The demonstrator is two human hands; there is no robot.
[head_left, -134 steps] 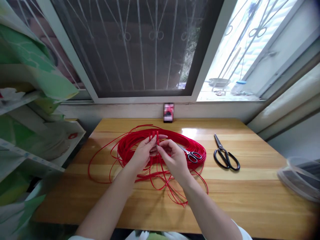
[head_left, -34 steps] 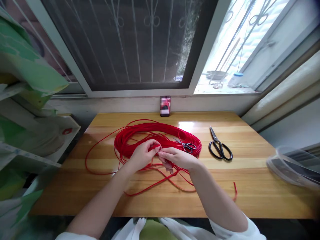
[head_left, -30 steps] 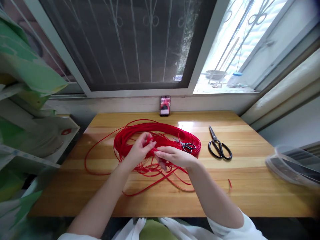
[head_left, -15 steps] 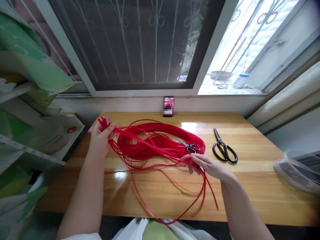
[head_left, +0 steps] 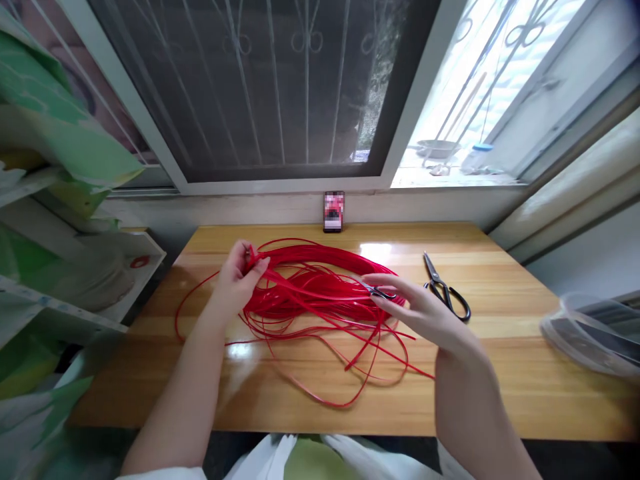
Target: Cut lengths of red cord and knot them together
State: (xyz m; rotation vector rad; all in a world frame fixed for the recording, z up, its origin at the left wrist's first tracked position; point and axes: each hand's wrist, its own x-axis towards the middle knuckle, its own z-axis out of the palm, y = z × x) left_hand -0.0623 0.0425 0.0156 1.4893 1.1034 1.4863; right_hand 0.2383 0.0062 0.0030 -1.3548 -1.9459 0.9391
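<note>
Gathered ends of red cords (head_left: 287, 283) run through my left hand (head_left: 243, 273), which is closed on them above the left side of a large red coil (head_left: 340, 257). My right hand (head_left: 407, 300) is over the coil's right side. Its fingers are apart, on either side of the small scissors (head_left: 383, 293) with dark handles, and partly cover them. Whether the fingers touch the handles I cannot tell. Loose cord ends trail over the wooden table below the coil.
Large black-handled scissors (head_left: 443, 287) lie right of the coil, partly behind my right hand. A phone (head_left: 333, 212) leans on the wall at the back. Clear plastic containers (head_left: 590, 333) stand at the right edge; a white shelf (head_left: 120, 287) is at the left.
My left hand has moved right with the cords. My right hand has let go of the cords and risen to the small scissors. The loose ends have dropped onto the table.
</note>
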